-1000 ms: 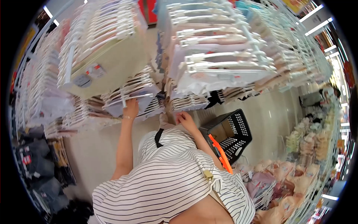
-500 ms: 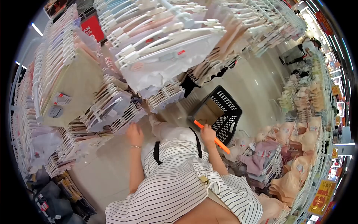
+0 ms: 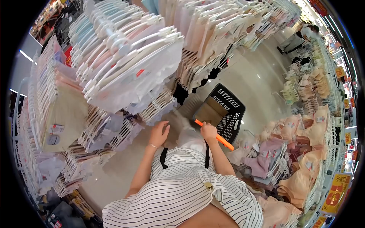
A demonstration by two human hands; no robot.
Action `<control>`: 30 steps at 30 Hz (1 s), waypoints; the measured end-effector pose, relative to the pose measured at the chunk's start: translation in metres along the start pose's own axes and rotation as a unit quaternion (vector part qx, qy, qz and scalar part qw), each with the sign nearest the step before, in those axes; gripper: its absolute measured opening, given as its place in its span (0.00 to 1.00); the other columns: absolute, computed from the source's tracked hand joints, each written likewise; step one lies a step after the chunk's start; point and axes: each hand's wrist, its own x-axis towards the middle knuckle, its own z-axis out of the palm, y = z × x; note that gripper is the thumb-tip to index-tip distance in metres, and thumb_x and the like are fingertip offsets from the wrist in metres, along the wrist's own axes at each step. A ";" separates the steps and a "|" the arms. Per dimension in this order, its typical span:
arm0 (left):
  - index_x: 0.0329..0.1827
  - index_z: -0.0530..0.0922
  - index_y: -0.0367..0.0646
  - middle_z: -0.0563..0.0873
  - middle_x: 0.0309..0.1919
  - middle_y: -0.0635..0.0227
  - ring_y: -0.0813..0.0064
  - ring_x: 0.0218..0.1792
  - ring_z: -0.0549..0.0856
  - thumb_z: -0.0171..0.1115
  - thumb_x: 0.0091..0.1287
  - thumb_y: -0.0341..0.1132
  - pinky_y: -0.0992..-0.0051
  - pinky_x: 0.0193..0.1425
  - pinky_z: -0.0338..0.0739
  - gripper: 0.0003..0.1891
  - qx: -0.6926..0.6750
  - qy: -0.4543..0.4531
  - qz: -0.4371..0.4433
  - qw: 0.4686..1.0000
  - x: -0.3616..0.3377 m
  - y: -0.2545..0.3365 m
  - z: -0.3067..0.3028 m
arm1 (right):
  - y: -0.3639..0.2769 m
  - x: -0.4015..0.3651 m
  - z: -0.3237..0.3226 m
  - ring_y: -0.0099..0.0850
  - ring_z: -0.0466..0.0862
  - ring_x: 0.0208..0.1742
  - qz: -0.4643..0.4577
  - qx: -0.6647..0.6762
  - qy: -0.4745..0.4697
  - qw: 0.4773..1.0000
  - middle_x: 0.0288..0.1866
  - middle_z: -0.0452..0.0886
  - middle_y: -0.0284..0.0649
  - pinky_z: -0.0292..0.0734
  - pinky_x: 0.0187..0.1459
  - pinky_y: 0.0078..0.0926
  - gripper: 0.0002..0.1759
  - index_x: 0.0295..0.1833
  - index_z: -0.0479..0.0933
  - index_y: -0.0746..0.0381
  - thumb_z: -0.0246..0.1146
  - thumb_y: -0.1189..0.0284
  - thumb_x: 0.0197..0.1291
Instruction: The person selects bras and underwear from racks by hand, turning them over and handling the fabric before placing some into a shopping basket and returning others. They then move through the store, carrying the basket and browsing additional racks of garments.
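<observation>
My right hand [image 3: 208, 131] is wrapped round the orange handle [image 3: 225, 143] of a black shopping basket [image 3: 232, 110]. The basket has perforated sides, and a brown item or panel [image 3: 210, 111] shows inside it. My left hand [image 3: 159, 133], with a bracelet at the wrist, hangs in the air with its fingers apart and nothing in them. Nearest to it are the lower rows of pale underwear [image 3: 129, 133] on white hangers. Above them, a white pair of briefs [image 3: 133, 81] with a red tag fronts a packed rail.
On the left hang beige briefs [image 3: 65, 119] with a label. To the right stand racks of peach and mauve bras [image 3: 300, 178] beside the basket. The tiled aisle [image 3: 258, 76] runs ahead between the racks. A person [image 3: 300, 40] leans at the far right rack.
My left hand has swung forward and to the right, its fingers now spread. The near racks have shifted left and down in view as I walk. My right hand keeps holding the basket handle.
</observation>
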 end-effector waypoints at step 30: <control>0.53 0.74 0.33 0.83 0.44 0.65 0.77 0.43 0.80 0.65 0.62 0.33 0.75 0.50 0.74 0.19 -0.272 0.208 0.117 0.932 0.318 0.215 0.087 | 0.132 0.148 -0.045 0.43 0.71 0.60 -0.056 0.210 -0.154 0.964 0.54 0.75 0.53 0.65 0.61 0.40 0.25 0.58 0.72 0.61 0.56 0.56 0.61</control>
